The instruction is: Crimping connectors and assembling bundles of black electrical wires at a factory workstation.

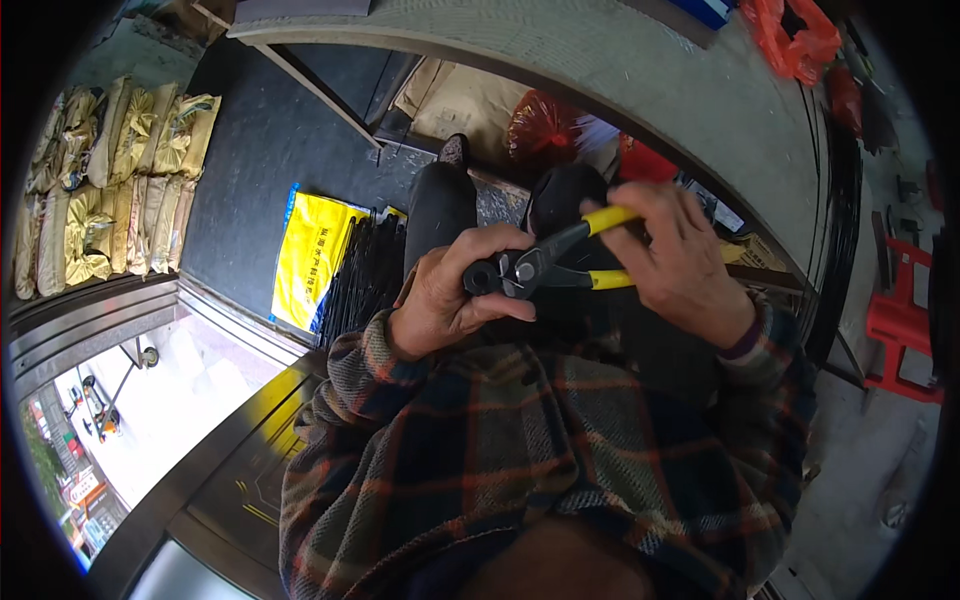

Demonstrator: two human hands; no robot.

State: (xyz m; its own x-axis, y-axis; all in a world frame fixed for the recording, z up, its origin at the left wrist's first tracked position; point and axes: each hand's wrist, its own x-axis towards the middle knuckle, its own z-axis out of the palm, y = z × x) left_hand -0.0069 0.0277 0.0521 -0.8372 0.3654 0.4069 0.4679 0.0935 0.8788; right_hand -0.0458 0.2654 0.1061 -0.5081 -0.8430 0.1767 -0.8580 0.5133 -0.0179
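Note:
My left hand (437,288) is closed around a black round piece with a hole in its end (481,277); the rest of that piece is hidden by my fingers. Yellow-handled pincers (562,244) have their metal head against it, beside my left thumb and fingers. My right hand (678,262) grips the pincers, its fingers around the upper handle, while the two handles stand apart. Whether the jaws bite on the black piece cannot be made out. Both hands are above my lap.
Left of my legs, a yellow printed bag (312,258) lies by a bundle of thin black strips (365,270). Wrapped bundles (125,180) are stacked at the far left. A grey table (560,50) spans the front; red plastic bags (795,40) and a red stool (900,320) are at right.

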